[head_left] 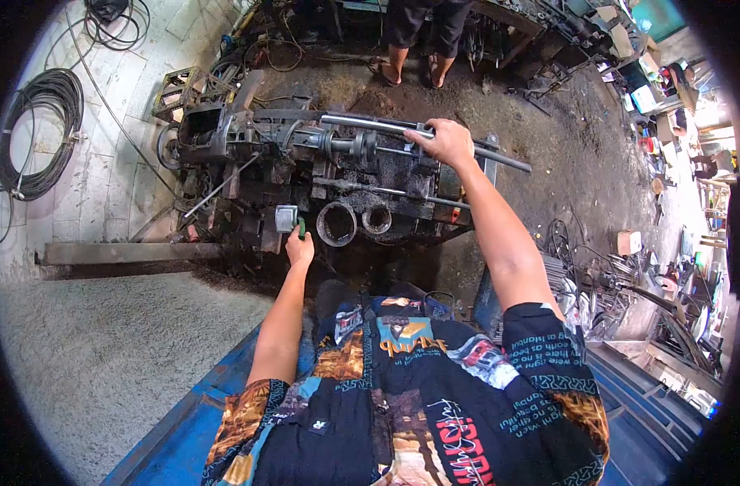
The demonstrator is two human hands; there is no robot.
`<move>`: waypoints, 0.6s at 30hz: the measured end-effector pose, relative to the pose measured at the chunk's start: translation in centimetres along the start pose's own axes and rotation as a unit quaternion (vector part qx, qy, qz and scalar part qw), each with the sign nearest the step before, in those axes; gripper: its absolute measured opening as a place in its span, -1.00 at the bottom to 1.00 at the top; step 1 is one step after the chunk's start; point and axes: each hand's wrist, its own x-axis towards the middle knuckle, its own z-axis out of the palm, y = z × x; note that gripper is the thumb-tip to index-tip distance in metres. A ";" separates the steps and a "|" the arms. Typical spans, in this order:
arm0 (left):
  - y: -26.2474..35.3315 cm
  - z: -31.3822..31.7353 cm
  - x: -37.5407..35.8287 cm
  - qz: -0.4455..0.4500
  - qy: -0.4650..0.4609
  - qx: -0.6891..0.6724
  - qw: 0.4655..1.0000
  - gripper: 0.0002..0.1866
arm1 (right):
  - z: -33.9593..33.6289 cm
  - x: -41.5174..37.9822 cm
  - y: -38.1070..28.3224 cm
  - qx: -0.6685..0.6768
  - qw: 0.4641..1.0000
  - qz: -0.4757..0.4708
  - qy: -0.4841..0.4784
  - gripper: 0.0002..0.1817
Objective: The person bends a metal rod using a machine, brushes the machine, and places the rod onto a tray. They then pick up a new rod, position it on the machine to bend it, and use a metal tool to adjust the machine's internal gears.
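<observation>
My left hand (301,249) is closed around the green handle of a tool with a pale, squarish metal head (286,219). That head rests over the near left side of a lathe-like machine (362,166), just left of a large open metal cylinder (336,224). A smaller metal ring (376,219) stands beside the cylinder. My right hand (449,142) grips a long metal rod (370,123) near its middle, fingers curled over it. The rod lies lengthwise along the far side of the machine, its right end reaching past the machine's edge.
A person's legs (414,49) stand beyond the machine, near a cluttered bench (508,24). Coiled black hose (42,134) lies on the left tiles. A metal beam (131,253) borders the grey floor. Metal bars and scrap (621,275) are piled at right.
</observation>
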 end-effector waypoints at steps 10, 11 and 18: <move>0.4 -0.2 -0.1 -0.004 -0.008 0.005 1.000 -0.53 | 0.0 -0.1 0.4 0.005 1.000 -0.002 0.016 -0.10; 0.4 -0.2 -0.1 -0.004 -0.006 0.007 1.000 -0.54 | 0.3 0.0 0.4 -0.001 1.000 -0.004 0.019 -0.10; 0.6 -0.2 -0.2 -0.014 -0.007 -0.005 1.000 -0.55 | -0.3 -0.7 2.1 0.036 0.999 0.014 0.023 -0.14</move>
